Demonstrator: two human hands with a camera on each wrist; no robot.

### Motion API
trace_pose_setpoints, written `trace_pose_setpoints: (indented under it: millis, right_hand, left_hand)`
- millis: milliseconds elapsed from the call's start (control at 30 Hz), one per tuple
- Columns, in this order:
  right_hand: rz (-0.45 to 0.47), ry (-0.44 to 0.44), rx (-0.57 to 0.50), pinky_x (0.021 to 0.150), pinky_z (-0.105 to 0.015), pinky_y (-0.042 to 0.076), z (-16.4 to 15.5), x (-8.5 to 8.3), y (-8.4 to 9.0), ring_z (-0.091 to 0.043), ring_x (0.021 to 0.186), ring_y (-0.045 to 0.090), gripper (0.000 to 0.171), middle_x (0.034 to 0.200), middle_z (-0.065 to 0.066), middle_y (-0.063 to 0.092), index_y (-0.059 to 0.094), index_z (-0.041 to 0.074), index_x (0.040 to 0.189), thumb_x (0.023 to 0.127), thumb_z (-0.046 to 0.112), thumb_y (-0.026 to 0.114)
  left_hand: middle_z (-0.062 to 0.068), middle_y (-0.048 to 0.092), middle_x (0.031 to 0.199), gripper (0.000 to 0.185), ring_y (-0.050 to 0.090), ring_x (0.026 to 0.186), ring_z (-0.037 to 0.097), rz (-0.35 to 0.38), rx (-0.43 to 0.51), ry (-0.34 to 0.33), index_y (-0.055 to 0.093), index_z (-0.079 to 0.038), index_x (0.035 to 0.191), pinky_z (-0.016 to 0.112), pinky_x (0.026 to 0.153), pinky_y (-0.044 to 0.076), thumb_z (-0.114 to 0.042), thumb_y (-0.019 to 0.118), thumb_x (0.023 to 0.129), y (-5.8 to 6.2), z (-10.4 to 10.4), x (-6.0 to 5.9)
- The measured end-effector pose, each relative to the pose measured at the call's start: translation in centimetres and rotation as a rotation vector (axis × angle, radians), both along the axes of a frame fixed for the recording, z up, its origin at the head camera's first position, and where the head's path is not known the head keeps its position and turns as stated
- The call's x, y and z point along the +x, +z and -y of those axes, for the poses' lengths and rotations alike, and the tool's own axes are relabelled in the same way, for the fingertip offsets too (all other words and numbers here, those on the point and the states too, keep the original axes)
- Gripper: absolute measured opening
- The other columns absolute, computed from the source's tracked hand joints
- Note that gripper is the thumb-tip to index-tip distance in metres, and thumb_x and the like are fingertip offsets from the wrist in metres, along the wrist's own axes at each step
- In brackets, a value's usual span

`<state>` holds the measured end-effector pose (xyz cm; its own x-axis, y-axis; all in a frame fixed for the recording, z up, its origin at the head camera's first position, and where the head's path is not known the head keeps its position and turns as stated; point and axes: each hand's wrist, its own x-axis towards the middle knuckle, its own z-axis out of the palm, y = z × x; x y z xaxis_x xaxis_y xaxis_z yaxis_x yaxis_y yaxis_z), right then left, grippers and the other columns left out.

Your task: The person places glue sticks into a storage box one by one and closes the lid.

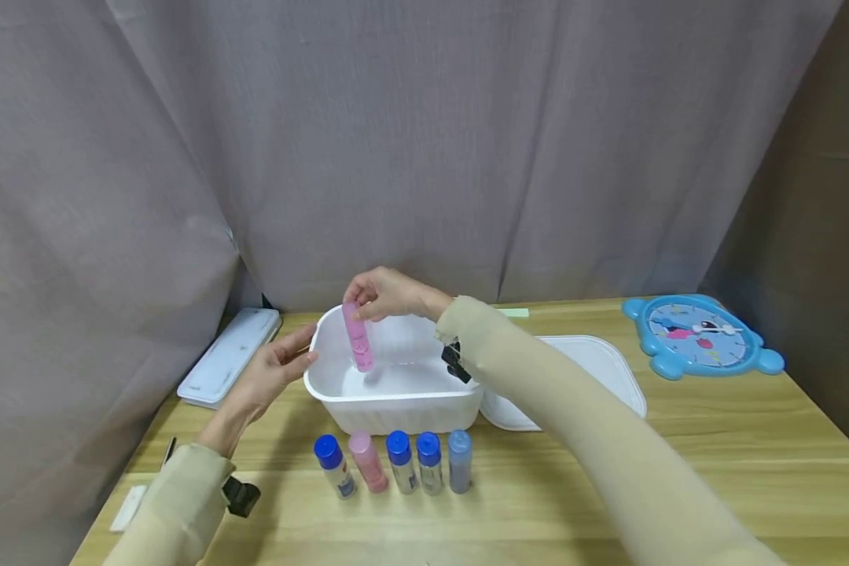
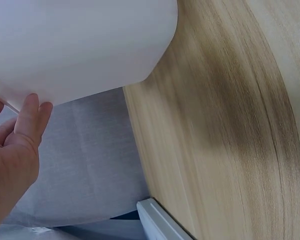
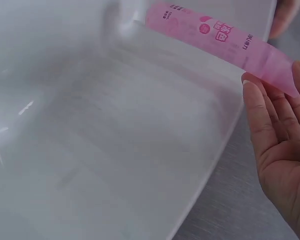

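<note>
**Pink bottle held over white tub**

Grey curtain backs a wooden table [image 1: 679, 472]. White tub [image 1: 396, 393] sits mid-table, its lid [image 1: 594, 362] just beside it on the right, blue toy clock [image 1: 700, 334] far right, flat white case [image 1: 229, 354] far left. Right hand [image 1: 389, 292] pinches top of pink bottle [image 1: 358, 336], bottle hangs tilted inside tub, base near the floor. Left hand [image 1: 272, 373] has fingers relaxed, tips touching tub's left rim. Five small bottles [image 1: 396, 462] stand in a row in front of tub: four blue-capped, one pink
</note>
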<state>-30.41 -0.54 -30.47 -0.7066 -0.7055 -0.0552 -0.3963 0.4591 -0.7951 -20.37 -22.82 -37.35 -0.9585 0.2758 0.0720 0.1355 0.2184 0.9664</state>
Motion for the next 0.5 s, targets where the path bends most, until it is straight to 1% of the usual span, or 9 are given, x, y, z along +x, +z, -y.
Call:
trace_pose_setpoints:
  millis: [133,267,500]
  right_hand:
    - [-0.006,0.008,0.051,0.074,-0.021,0.056,0.3,-0.1,-1.0,-0.016,0.088,0.061,0.024,0.099,-0.010,0.067,0.065,0.002,0.107,0.083,-0.003,0.066]
    - [-0.013,0.011,0.078,0.073,-0.020,0.056,0.4,-0.1,-2.0,-0.017,0.089,0.061,0.024,0.099,-0.011,0.066,0.065,0.001,0.105,0.082,-0.003,0.068]
    - [-0.029,0.031,0.089,0.073,-0.020,0.056,0.6,0.1,-3.0,-0.018,0.092,0.063,0.023,0.100,-0.013,0.068,0.065,0.000,0.103,0.080,-0.003,0.070]
  left_hand:
    - [0.026,0.029,0.147,0.055,0.036,0.130,0.037,0.000,-0.004,0.008,0.026,0.008,0.144,0.018,0.093,0.045,-0.007,0.050,0.097,0.1,-0.1,0.1]
    - [0.025,0.029,0.148,0.055,0.037,0.130,0.036,0.009,-0.008,0.018,0.027,0.007,0.144,0.018,0.093,0.046,-0.008,0.050,0.097,0.2,-0.2,0.2]
    - [0.024,0.030,0.148,0.054,0.037,0.130,0.035,0.016,-0.001,0.022,0.028,0.006,0.144,0.017,0.092,0.046,-0.008,0.051,0.097,0.1,-0.3,0.3]
